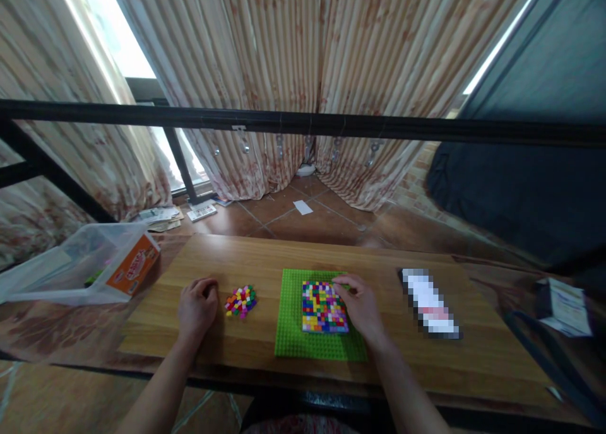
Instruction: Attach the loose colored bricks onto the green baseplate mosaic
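Note:
A green studded baseplate (288, 339) lies on the wooden board, and a block of small multicoloured bricks (324, 308) covers its middle. My right hand (360, 304) reaches over the plate's right side. Its thumb and forefinger are pinched together at the block's upper right corner; whatever sits between the fingertips is too small to make out. My left hand (197, 304) rests on the board at the left, its fingers curled in and their contents hidden. Just right of that hand is a loose pile of small coloured bricks (241, 301).
A phone-like object (428, 304), blurred out, lies on the wooden board (379, 263) to the right. A clear plastic bin (89, 238) with an orange label stands at the left. A black rail (284, 118) crosses beyond the board. An opened box (563, 304) sits far right.

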Tool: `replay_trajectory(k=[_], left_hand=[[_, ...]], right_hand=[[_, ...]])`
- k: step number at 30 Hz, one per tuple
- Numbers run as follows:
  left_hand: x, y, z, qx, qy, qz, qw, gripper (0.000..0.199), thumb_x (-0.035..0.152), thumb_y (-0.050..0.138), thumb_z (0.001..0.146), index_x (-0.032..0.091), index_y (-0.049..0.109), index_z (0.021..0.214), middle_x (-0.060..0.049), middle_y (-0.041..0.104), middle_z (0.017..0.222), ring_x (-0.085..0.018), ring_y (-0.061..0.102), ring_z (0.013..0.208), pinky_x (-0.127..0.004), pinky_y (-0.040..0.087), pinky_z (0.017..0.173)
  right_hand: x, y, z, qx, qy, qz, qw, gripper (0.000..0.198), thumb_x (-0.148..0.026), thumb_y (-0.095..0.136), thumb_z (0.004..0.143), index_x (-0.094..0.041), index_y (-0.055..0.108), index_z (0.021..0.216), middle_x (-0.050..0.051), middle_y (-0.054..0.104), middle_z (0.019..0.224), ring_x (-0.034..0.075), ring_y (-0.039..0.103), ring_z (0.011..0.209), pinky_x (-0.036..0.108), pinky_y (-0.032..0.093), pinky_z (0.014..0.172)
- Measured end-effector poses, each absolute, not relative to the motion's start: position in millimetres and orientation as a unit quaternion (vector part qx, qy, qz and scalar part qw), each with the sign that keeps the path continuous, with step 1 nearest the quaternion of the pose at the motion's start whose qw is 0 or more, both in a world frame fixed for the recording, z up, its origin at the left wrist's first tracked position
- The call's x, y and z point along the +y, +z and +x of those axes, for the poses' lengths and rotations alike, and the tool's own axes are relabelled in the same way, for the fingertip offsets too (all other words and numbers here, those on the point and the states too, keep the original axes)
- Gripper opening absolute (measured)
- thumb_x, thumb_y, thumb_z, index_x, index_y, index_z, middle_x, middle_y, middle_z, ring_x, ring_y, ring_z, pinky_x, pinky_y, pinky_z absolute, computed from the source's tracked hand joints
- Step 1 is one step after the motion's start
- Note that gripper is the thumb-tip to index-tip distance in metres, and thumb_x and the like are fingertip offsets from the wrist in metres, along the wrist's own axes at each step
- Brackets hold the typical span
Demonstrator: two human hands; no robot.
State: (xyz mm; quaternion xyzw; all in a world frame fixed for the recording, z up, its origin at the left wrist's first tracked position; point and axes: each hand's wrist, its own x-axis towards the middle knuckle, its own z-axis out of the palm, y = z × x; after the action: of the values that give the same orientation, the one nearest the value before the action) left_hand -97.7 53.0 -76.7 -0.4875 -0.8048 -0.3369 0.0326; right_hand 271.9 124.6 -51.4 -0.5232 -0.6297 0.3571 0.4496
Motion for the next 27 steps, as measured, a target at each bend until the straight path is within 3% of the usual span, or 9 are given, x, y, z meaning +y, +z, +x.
replay_trajectory(k=[9, 20, 27], left_hand=[[54, -79, -99, -0.797, -0.341, -0.497, 0.036, 0.029, 0.032, 0.047, 0.081, 0.017, 0.071, 0.085, -0.012, 0.071, 0.095, -0.028, 0.063, 0.093, -0.042, 0.049, 0.091], [52, -75, -96, -0.807, -0.328, -0.490, 0.034, 0.028, 0.030, 0.046, 0.081, 0.017, 0.071, 0.085, -0.011, 0.071, 0.098, -0.028, 0.062, 0.097, -0.041, 0.048, 0.092], [51, -73, -94, -0.803, -0.330, -0.495, 0.030, 0.026, 0.029, 0.047, 0.081, 0.019, 0.071, 0.085, -0.010, 0.071, 0.100, -0.028, 0.061, 0.097, -0.041, 0.047, 0.092]], right_hand=[[133, -56, 267, -0.600, 0.414, -0.522, 0.443, 0.021, -0.042, 0.067, 0.073, -0.024, 0.076, 0.079, 0.006, 0.071, 0.096, 0.022, 0.063, 0.094, 0.037, 0.046, 0.088], [136, -61, 271, -0.584, 0.466, -0.531, 0.400, 0.026, -0.044, 0.069, 0.070, -0.022, 0.077, 0.082, 0.005, 0.075, 0.086, 0.022, 0.066, 0.081, 0.035, 0.050, 0.077], [142, -60, 273, -0.594, 0.482, -0.523, 0.376, 0.026, -0.042, 0.069, 0.069, -0.021, 0.077, 0.083, 0.005, 0.076, 0.086, 0.022, 0.068, 0.082, 0.036, 0.051, 0.080]])
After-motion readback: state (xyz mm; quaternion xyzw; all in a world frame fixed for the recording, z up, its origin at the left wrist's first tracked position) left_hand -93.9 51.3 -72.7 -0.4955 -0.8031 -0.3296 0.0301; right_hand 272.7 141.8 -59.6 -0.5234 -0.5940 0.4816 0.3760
